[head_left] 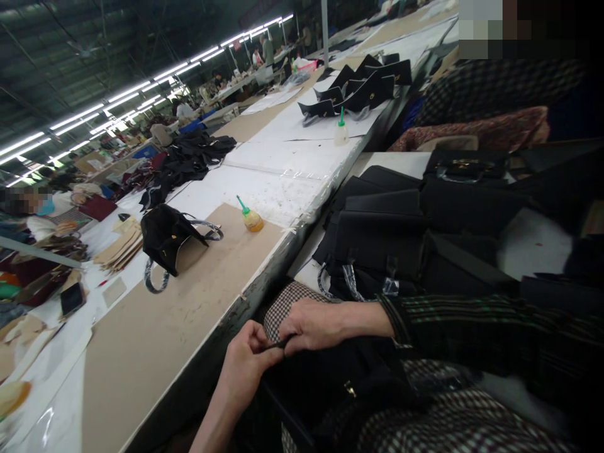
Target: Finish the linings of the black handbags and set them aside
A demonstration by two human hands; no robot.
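Both my hands meet low in the view, over my lap. My left hand (pixel 248 362) is closed in a pinch on a thin dark strip at the edge of a black bag piece (pixel 330 384) that lies across my checked lap. My right hand (pixel 314 324) pinches the same strip from the other side, its fingers curled. A small gold fitting (pixel 350 389) shows on the black piece. The strip itself is mostly hidden between my fingers.
A long worktable (pixel 155 352) runs to my left with a black handbag (pixel 167 238) and a yellow glue bottle (pixel 251 218). Stacked black bags (pixel 401 233) lie to the right. Black flap pieces (pixel 363 88), another glue bottle (pixel 340 131), and other workers are farther off.
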